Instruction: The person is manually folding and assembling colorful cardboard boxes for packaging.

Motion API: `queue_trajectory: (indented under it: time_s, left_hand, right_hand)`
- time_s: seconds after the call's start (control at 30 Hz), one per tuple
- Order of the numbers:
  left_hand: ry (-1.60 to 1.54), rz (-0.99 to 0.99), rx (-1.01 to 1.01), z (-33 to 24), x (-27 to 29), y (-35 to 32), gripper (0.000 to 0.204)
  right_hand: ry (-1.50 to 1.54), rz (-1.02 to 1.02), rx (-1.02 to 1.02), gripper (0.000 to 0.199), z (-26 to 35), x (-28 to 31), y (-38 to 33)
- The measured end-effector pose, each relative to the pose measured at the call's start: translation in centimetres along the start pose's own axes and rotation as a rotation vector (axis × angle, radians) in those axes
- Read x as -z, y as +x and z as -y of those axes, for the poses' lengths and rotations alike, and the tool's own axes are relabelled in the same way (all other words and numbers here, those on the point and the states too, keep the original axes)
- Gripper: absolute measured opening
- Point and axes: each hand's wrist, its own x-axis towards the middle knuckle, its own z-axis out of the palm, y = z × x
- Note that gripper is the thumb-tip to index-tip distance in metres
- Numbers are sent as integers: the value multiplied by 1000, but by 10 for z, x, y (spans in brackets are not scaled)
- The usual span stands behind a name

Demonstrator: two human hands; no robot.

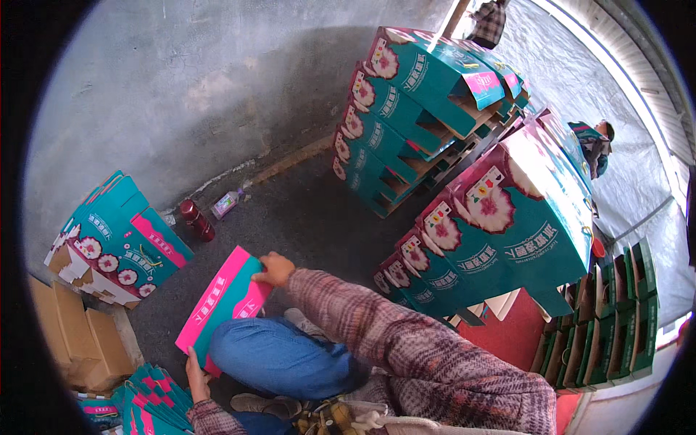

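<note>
A pink and teal cardboard carton (214, 303) slants in front of my bent knee, which hides part of its near side. Its far upper end is gripped by my right hand (275, 270), fingers closed over the edge. My left hand (197, 375) holds the opposite, lower end, with the fingers curled along the rim. Just below the left hand lies a pile of folded teal and pink cartons (148, 399).
Flat printed cartons (119, 243) lean at the left beside brown cardboard boxes (90, 337). A red flask (196, 220) and a small bottle (226, 204) stand by the wall. Tall stacks of teal cartons (493, 217) rise at the right, near green trays (602, 319). Two other people (596, 147) are beyond.
</note>
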Motion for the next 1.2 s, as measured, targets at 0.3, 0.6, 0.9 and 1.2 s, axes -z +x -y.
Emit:
queue_trajectory:
  time_s: [0.3, 0.6, 0.9, 1.2]
  left_hand:
    - [200, 172, -376, 39, -67, 103, 50]
    - [-43, 496, -158, 27, -220, 104, 49]
    - [-504, 615, 50, 23, -270, 114, 48]
    - [-835, 615, 29, -4, -233, 55, 47]
  right_hand:
    - [330, -533, 261, 45, -111, 61, -27]
    - [389, -553, -252, 57, -265, 29, -34]
    - [-247, -560, 103, 65, -147, 12, -23]
    - [-462, -286, 39, 85, -120, -50, -31]
